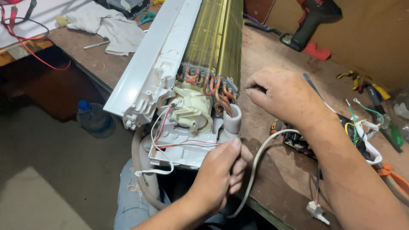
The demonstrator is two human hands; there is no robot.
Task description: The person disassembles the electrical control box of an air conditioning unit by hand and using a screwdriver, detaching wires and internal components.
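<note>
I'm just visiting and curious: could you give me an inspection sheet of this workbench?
Surface: brown wooden bench, scuffed.
Job's things: opened air conditioner indoor unit with copper tubes and a grey foam-sleeved pipe.
Clutter: white rag, cordless drill, screwdrivers and pliers.
Hands: left hand grips the foam pipe's base; right hand pinches something small by the coil end.
Cables: red and white wires, grey cable, red lead.
Surroundings: plastic bottle on the floor.
</note>
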